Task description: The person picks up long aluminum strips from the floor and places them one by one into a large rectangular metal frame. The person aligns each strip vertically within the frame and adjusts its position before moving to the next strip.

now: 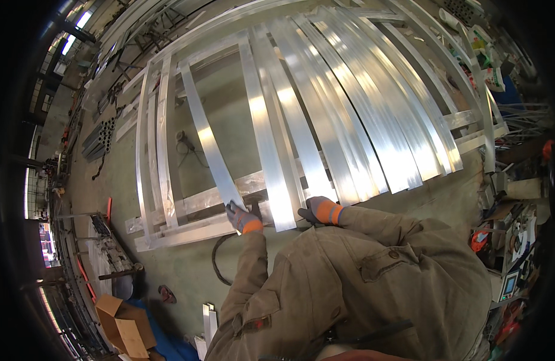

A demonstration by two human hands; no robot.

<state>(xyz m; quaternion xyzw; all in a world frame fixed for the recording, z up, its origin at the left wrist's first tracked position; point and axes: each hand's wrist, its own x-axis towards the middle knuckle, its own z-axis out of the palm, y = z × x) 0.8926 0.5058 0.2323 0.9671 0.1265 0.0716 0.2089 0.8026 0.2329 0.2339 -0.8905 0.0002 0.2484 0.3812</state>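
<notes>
My left hand (243,218), in a grey and orange work glove, grips the near end of a long, flat aluminium profile (209,141). This profile slants away from me, set apart from the others. My right hand (324,210), gloved alike, is closed at the near end of another aluminium profile (302,144), its fingers pointing left and partly hidden. Between my hands ends one more bright profile (262,132). To the right, several shiny profiles (361,120) lie side by side, running away from me. Beneath them are the crosswise metal bars of a frame (187,231).
Upright-running bars (163,144) lie at the frame's left. Bundled tubes (100,139) are on the floor farther left. An opened cardboard box (127,330) stands at lower left beside blue sheeting (169,344). A dark cable (216,262) curves below the frame. Clutter fills the right side.
</notes>
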